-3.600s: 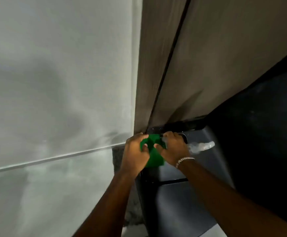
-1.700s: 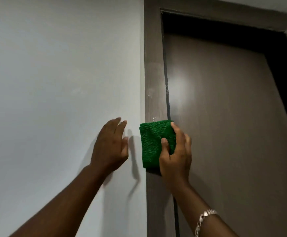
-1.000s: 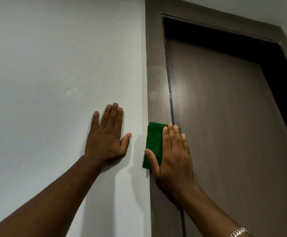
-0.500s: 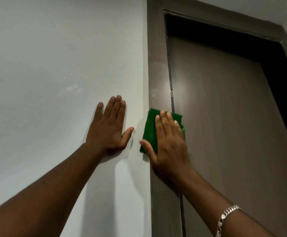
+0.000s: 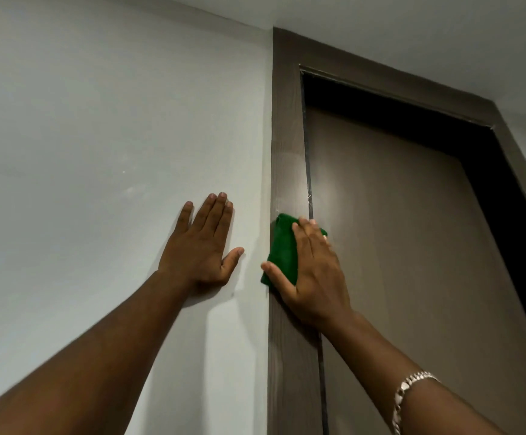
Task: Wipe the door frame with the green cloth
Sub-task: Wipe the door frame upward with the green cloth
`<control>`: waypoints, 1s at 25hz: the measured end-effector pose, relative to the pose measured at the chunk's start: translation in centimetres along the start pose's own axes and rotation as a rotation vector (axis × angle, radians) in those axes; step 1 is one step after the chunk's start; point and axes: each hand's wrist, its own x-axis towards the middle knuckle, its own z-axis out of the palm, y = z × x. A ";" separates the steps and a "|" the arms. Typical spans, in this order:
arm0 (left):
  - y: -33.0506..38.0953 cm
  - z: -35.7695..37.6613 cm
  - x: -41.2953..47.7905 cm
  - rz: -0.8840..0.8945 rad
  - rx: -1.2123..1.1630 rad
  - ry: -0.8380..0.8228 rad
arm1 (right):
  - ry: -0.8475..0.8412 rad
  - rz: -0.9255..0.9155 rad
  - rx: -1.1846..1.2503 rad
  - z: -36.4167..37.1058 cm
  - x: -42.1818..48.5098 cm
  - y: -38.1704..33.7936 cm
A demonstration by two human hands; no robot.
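Note:
A brown wood-grain door frame (image 5: 286,146) runs upright through the middle of the view and turns right along the top. My right hand (image 5: 313,271) lies flat on the green cloth (image 5: 282,249), pressing it against the frame's left post at about mid height. The cloth is folded, and most of its right part is hidden under my fingers. My left hand (image 5: 203,246) rests flat on the white wall, fingers spread, just left of the frame and holding nothing.
The brown door (image 5: 412,262) fills the frame and stands slightly ajar, with a dark gap (image 5: 506,196) along its top and right side. White wall (image 5: 98,152) covers the left half. The ceiling (image 5: 412,32) lies close above the frame's top.
My right hand slid the cloth a little higher up the frame post. The view tilted upward, so the frame's top corner now shows. My left hand stayed flat on the wall.

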 end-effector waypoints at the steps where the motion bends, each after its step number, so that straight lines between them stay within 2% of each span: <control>1: 0.0 0.0 0.0 -0.005 -0.002 0.006 | 0.000 0.089 0.051 0.0 1.1 -0.9; 2: -0.1 0.0 0.0 -0.010 -0.009 0.009 | 0.006 0.088 0.046 0.2 1.3 -1.6; 5: -0.2 0.1 0.1 -0.010 -0.010 0.003 | 0.004 -0.147 -0.057 0.7 -0.8 -0.4; 6: -0.1 0.1 0.1 -0.016 -0.004 0.002 | 0.010 -0.157 -0.043 0.6 -1.0 0.3; 10: 0.1 0.4 1.2 -0.036 -0.009 0.014 | 0.056 0.117 0.099 0.4 2.7 -1.2; 14: 0.2 0.5 1.8 -0.045 -0.010 0.022 | 0.011 -0.175 -0.013 0.6 0.6 0.9; 15: 0.2 0.4 1.9 -0.055 -0.012 0.029 | -0.002 -0.167 0.021 0.3 1.0 1.5; 18: 0.5 0.3 2.3 -0.076 -0.028 0.044 | 0.009 0.053 0.104 0.0 4.7 0.1; 19: 0.5 0.3 2.4 -0.080 -0.026 0.043 | 0.021 0.061 0.069 0.1 5.2 -0.7; 23: 0.3 0.4 2.4 -0.087 -0.026 0.042 | -0.008 -0.286 -0.079 0.4 2.6 1.9; 25: 0.5 0.6 2.4 -0.097 -0.039 0.058 | -0.016 -0.260 -0.064 -0.3 4.2 3.1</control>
